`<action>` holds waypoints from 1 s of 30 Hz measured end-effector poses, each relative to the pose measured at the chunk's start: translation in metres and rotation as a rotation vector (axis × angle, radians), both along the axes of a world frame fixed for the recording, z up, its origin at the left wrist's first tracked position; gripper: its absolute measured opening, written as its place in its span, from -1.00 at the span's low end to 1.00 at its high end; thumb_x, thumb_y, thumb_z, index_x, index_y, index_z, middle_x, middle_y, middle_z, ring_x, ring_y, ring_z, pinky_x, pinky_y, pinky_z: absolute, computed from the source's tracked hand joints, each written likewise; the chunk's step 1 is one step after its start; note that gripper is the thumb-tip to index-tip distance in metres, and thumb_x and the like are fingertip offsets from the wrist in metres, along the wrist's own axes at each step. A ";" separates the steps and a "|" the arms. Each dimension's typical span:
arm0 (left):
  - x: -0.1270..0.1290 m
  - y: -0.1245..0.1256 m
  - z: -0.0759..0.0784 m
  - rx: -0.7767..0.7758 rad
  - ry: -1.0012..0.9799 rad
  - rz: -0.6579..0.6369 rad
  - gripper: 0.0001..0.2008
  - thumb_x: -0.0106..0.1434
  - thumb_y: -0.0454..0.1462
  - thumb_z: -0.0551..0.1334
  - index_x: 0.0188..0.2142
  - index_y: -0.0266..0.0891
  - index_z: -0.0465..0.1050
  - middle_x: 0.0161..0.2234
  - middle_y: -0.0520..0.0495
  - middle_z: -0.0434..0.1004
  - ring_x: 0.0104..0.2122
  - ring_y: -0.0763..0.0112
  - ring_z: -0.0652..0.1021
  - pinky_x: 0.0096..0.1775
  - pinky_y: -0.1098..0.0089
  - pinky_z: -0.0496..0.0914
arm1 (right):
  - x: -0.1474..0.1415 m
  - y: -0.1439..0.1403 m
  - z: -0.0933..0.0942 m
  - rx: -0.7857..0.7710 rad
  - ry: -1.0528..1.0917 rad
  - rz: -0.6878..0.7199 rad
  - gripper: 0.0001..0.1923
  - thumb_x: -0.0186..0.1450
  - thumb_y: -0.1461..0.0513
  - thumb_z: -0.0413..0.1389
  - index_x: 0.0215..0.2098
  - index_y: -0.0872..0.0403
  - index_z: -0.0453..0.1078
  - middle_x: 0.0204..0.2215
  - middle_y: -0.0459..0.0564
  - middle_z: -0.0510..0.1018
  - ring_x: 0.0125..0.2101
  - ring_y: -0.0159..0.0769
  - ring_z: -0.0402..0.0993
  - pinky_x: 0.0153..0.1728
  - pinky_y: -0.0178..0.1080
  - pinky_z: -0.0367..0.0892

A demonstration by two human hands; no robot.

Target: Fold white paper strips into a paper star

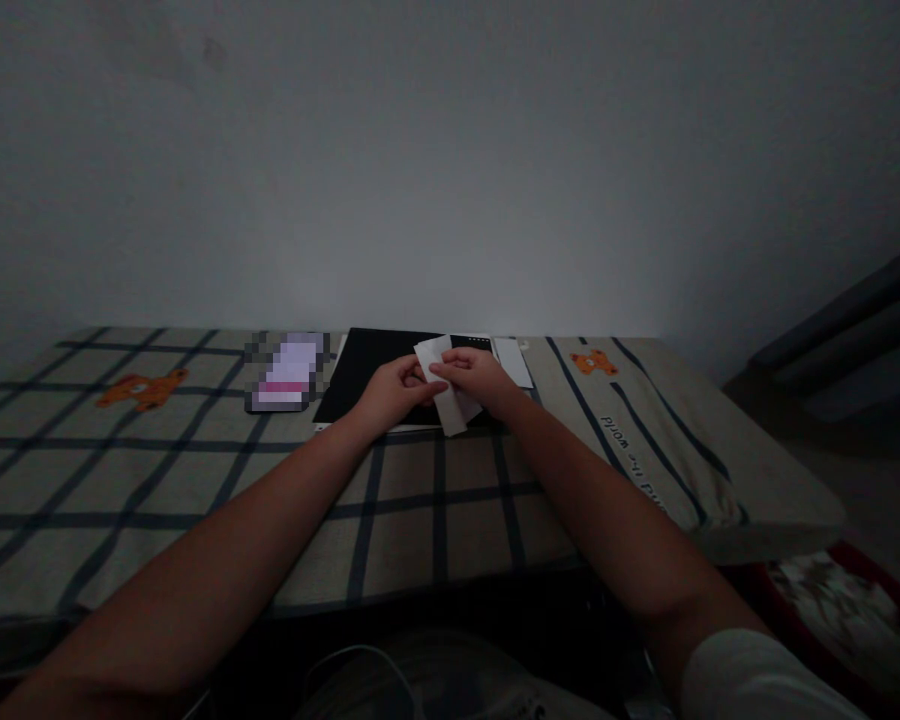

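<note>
I see two bare forearms, the left hand (394, 392) and right hand (474, 378) ungloved, and a pale short sleeve (765, 680) (right arm only, near the frame's edge)

- A home room, dimly lit.
- Checked cloth (195, 480) with cartoon bear prints (141, 388) at 10 o'clock covers the table.
- Patterned rug (840, 600) at 4 o'clock.
- Bare plain wall (450, 150) at 12 o'clock.
</note>
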State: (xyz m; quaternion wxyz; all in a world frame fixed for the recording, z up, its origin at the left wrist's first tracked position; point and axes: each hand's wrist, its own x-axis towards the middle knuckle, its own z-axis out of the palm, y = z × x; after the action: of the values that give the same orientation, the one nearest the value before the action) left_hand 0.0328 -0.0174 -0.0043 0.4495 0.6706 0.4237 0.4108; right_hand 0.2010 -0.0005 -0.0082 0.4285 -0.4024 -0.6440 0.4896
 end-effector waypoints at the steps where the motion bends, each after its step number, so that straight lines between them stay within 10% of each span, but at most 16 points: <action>1: 0.000 0.000 0.001 0.002 0.000 0.001 -0.63 -0.01 -0.18 0.37 -0.23 -0.32 0.42 -0.53 0.06 0.43 -0.55 0.49 0.46 -0.47 0.45 0.38 | 0.000 0.000 0.001 0.002 -0.007 -0.006 -0.72 0.10 0.10 0.22 -0.29 0.10 0.44 -0.38 -0.02 0.57 -0.42 -0.37 0.46 -0.41 -0.32 0.32; 30: 0.003 -0.004 0.003 -0.102 -0.104 -0.049 -0.65 -0.05 -0.27 0.40 -0.25 -0.32 0.42 -0.49 0.07 0.49 -0.52 0.51 0.51 -0.41 0.45 0.45 | -0.006 -0.006 0.007 -0.045 0.090 -0.077 -0.70 0.03 0.07 0.24 -0.42 0.11 0.33 -0.52 -0.12 0.49 -0.52 -0.44 0.35 -0.48 -0.36 0.23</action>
State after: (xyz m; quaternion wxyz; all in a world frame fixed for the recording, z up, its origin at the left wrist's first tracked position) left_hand 0.0362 -0.0211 -0.0012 0.5144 0.6348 0.4035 0.4118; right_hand 0.1953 -0.0068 -0.0013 0.4664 -0.4140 -0.5970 0.5046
